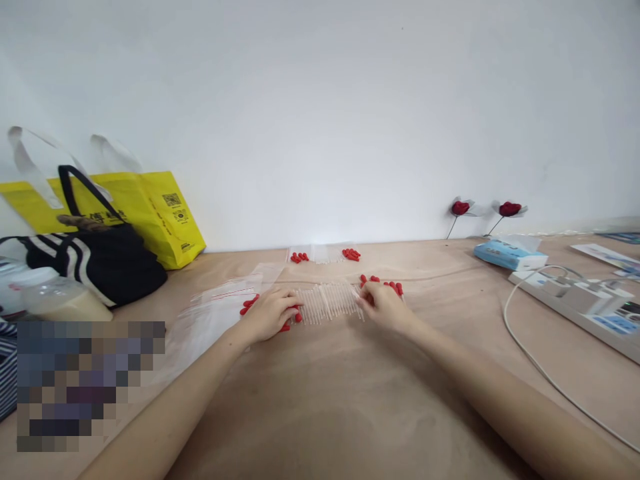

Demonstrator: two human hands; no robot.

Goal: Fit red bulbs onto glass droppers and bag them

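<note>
Two bare hands rest on the tan surface (pixel 350 400), one at each end of a row of clear thin tubes (pixel 327 301) lying side by side at centre. Left hand (pixel 270 313): palm down at the row's 9 o'clock end, fingers curled loosely over the tube ends; whether it grips any tube cannot be told. Right hand (pixel 383 305): palm down at the 3 o'clock end, fingertips touching the tubes, grasp likewise unclear. Red caps (pixel 395 287): scattered just beside the right hand, more showing under and beside the left. Clear zip bags (pixel 220 303): flat at 9 o'clock of the left hand. Two small packets with red caps (pixel 325 255): at 12 o'clock, near the wall. Black striped bag (pixel 100 257) and yellow bag (pixel 160 213): far 10 o'clock. Blue tissue pack (pixel 507 253), white power strip (pixel 580 300) with cable (pixel 530 353): at 2 to 3 o'clock. Two red fabric roses (pixel 485 210): against the wall at 1 o'clock.
</note>
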